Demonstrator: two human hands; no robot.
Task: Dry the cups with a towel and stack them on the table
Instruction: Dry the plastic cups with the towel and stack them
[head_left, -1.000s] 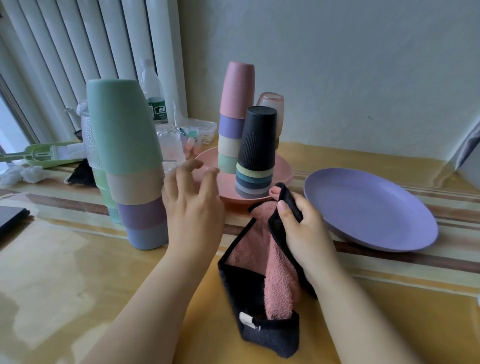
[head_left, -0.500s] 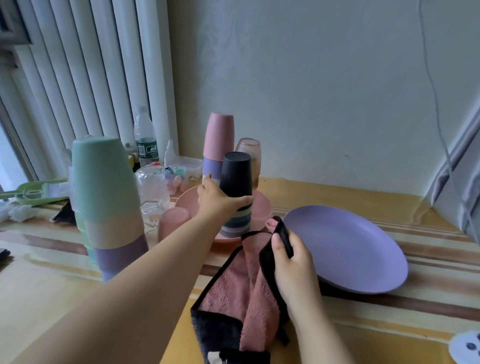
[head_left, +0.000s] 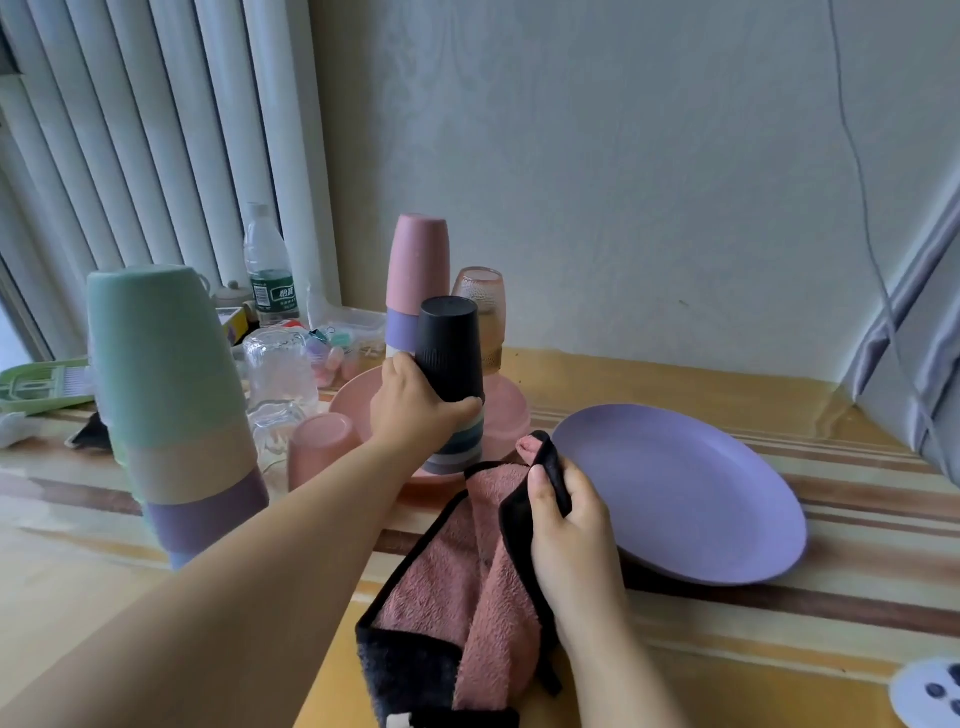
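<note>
Head view, left hand (head_left: 415, 410) grips black cup (head_left: 451, 348), right hand (head_left: 571, 525) pinches towel (head_left: 457, 587)

two bare forearms, no sleeves in view; left hand (head_left: 415, 410) and right hand (head_left: 566, 525), short unpainted nails.

1. Near the tabletop's (head_left: 857, 525) left edge a tall stack of upturned cups (head_left: 171, 405) stands as a wall.
2. Between that stack and the pink plate (head_left: 506, 415), a glass jar (head_left: 278, 364) and a pink cup (head_left: 319, 447) crowd the gap.
3. Toward the back edge, a bottle (head_left: 270, 270) and small clutter block the way.
4. The purple plate (head_left: 691, 493) fills the right middle; bare tabletop lies behind it and along the front left edge.
</note>
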